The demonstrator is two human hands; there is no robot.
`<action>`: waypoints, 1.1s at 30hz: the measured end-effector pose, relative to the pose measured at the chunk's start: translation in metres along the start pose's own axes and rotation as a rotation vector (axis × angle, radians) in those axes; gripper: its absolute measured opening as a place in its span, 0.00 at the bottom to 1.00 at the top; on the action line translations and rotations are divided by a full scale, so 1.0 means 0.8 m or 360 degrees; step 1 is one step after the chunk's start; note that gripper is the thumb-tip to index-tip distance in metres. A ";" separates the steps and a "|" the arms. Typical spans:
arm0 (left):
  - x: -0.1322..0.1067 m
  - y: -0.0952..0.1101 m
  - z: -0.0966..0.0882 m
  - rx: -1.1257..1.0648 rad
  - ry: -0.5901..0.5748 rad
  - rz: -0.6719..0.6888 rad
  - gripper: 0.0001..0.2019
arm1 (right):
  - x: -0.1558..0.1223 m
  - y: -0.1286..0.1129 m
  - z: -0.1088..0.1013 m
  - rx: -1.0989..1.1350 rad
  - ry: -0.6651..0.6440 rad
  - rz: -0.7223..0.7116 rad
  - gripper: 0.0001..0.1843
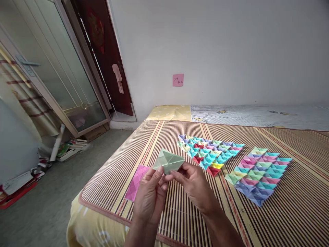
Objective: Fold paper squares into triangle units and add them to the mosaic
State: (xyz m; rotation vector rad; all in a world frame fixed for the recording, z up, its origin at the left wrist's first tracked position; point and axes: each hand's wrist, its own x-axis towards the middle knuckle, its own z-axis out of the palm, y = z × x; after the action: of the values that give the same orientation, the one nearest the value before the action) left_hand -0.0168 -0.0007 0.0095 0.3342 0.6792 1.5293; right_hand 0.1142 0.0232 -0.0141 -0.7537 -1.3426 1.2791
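Green paper (pixel 168 162), folded into a creased, boat-like shape, is held up near the centre of the frame, above a slatted mat (pixel 185 212) by which most of the bed (pixel 87 223) is covered. Its lower left edge is pinched in the grip of the left hand (pixel 151 193), with the thumb pressed on the near face. Its right part is pinched in the grip of the right hand (pixel 197 184). To the left of the left hand, a creased pink sheet (pixel 134 185) is laid on the mat, partly hidden. Right of centre, many-coloured folded pieces are arranged in two close-packed sets: a farther set (pixel 210 151) and a nearer set (pixel 258 175) towards the right edge. At upper centre, a handwritten pink note (pixel 178 80) is stuck to the wall (pixel 226 51).
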 end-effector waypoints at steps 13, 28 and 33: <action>0.003 0.007 -0.013 0.0354 -0.0240 0.0084 0.13 | -0.008 -0.036 -0.021 -0.0583 0.0098 -0.0232 0.11; -0.004 -0.003 -0.016 0.0885 -0.0451 0.0430 0.05 | -0.011 -0.041 -0.017 -0.0619 0.0124 -0.0432 0.10; -0.013 -0.001 -0.014 0.1253 -0.0498 0.0840 0.07 | -0.012 -0.040 -0.017 -0.0486 0.0080 -0.0243 0.10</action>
State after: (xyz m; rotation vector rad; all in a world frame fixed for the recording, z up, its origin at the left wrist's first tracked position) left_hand -0.0215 -0.0133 0.0023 1.4067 0.9688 1.5818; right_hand 0.1366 0.0105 0.0110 -0.8676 -1.5431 0.9402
